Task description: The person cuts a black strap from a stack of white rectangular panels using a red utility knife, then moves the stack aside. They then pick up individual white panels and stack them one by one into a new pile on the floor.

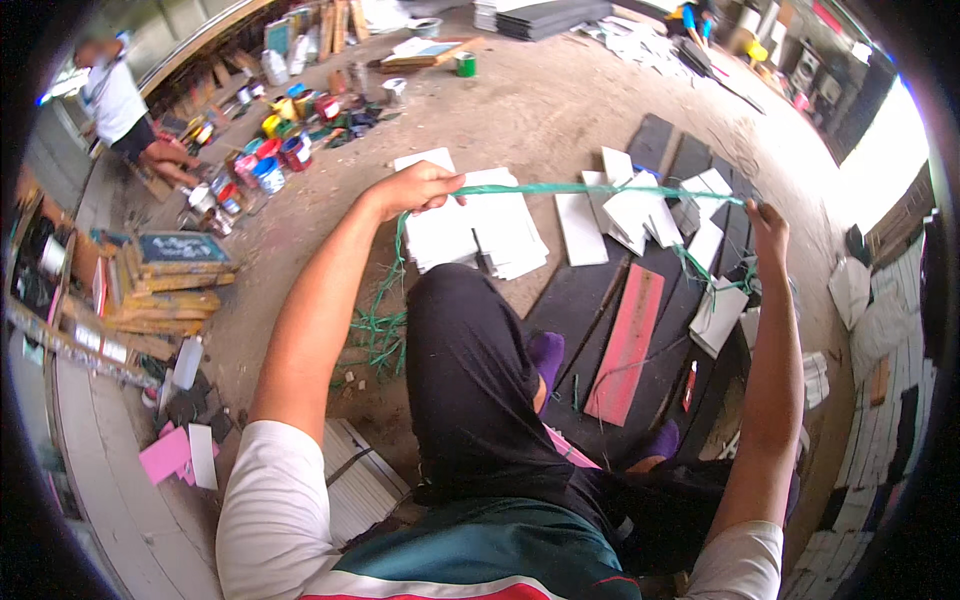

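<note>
A strand of green plastic twine [590, 188] is stretched level between my two hands. My left hand [415, 188] is closed round one end of the span, and a loose tangle hangs below it to the floor. My right hand [768, 226] pinches the other end, out to the right at the same height. Under the twine on the left lies a broad stack of white sheets [460, 232]. Smaller white and grey pieces [640, 215] are strewn on dark boards [570, 290], some with green twine about them. My raised knee partly hides the white stack.
A red board [627, 345] and a red-handled tool [690, 385] lie on the dark boards by my feet. Paint cans [268, 176] crowd the far left, where a person [115, 100] bends. Wooden frames [170, 290] are piled left. Another person [692, 22] is at the far right.
</note>
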`<action>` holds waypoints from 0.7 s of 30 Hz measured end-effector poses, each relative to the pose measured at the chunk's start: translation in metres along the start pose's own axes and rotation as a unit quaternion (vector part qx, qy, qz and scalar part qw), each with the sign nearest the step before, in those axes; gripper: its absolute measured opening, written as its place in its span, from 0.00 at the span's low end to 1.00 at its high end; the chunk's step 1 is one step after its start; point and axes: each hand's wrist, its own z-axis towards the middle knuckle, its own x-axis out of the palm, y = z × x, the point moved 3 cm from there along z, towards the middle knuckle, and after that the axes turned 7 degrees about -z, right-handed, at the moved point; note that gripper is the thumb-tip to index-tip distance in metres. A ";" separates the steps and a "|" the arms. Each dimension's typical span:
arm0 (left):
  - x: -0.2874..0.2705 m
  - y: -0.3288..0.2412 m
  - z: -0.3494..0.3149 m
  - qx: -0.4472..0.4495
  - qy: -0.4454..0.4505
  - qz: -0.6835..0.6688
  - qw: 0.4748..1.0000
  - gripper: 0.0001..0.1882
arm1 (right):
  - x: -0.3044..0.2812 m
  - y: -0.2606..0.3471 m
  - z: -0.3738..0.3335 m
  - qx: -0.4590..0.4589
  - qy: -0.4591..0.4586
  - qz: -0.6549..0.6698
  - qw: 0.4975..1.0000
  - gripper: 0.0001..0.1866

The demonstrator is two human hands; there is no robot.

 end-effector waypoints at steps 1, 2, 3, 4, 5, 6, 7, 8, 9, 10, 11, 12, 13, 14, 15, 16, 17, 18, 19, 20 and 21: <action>0.003 0.005 0.014 -0.014 0.004 0.022 1.000 0.23 | -0.023 -0.040 -0.004 0.039 -0.006 -0.026 0.999 0.16; 0.005 0.009 0.028 -0.029 0.009 0.045 0.999 0.23 | -0.040 -0.077 -0.009 0.081 -0.012 -0.052 0.995 0.17; 0.002 0.009 0.039 -0.008 0.015 0.112 0.994 0.22 | -0.048 -0.105 -0.015 0.098 -0.019 -0.053 0.994 0.17; 0.002 0.013 0.049 0.014 0.024 0.174 0.984 0.21 | -0.057 -0.134 -0.024 0.118 -0.023 -0.059 0.991 0.17; 0.007 0.016 0.061 0.009 0.022 0.173 0.985 0.20 | -0.070 -0.166 -0.039 0.141 -0.030 -0.072 0.987 0.17; 0.012 0.016 0.071 0.006 0.017 0.173 0.985 0.18 | -0.077 -0.194 -0.054 0.142 -0.033 -0.031 0.989 0.16; 0.010 0.024 0.077 0.039 -0.006 0.187 0.982 0.18 | -0.076 -0.200 -0.067 0.139 -0.006 -0.086 0.986 0.17; 0.009 0.032 0.085 0.073 -0.030 0.200 0.977 0.19 | -0.072 -0.199 -0.081 0.135 0.022 -0.140 0.981 0.17; 0.009 0.036 0.092 0.059 -0.047 0.220 0.973 0.19 | -0.068 -0.199 -0.095 0.152 0.052 -0.165 0.973 0.18; 0.008 0.039 0.101 0.049 -0.064 0.240 0.968 0.20 | -0.072 -0.203 -0.109 0.168 0.079 -0.190 0.964 0.18; -0.001 0.049 0.112 0.037 -0.068 0.245 0.966 0.20 | -0.073 -0.230 -0.125 0.176 0.076 -0.147 0.970 0.18; -0.006 0.053 0.128 0.019 -0.078 0.272 0.959 0.21 | -0.079 -0.264 -0.145 0.135 0.041 -0.128 0.982 0.15; -0.017 0.060 0.128 0.028 -0.100 0.266 0.958 0.20 | -0.073 -0.270 -0.159 0.162 0.078 -0.078 0.981 0.16; -0.026 0.064 0.131 0.042 -0.120 0.259 0.958 0.20 | -0.070 -0.273 -0.173 0.187 0.110 -0.030 0.976 0.16; -0.031 0.064 0.138 0.060 -0.134 0.266 0.953 0.20 | -0.075 -0.279 -0.183 0.177 0.114 -0.135 0.968 0.18; -0.033 0.060 0.141 0.078 -0.150 0.273 0.947 0.20 | -0.079 -0.283 -0.192 0.193 0.124 -0.153 0.961 0.19; -0.034 0.058 0.146 0.097 -0.165 0.279 0.941 0.20 | -0.083 -0.287 -0.200 0.208 0.135 -0.170 0.954 0.20; -0.032 0.055 0.151 0.075 -0.162 0.297 0.938 0.20 | -0.085 -0.289 -0.206 0.222 0.147 -0.187 0.946 0.21; -0.030 0.052 0.156 0.053 -0.158 0.316 0.934 0.20 | -0.088 -0.285 -0.206 0.205 0.147 -0.246 0.936 0.25; -0.027 0.049 0.160 0.031 -0.155 0.334 0.929 0.21 | -0.090 -0.292 -0.209 0.221 0.137 -0.228 0.938 0.27; -0.022 0.044 0.165 0.031 -0.150 0.336 0.929 0.20 | -0.094 -0.297 -0.211 0.236 0.124 -0.211 0.940 0.30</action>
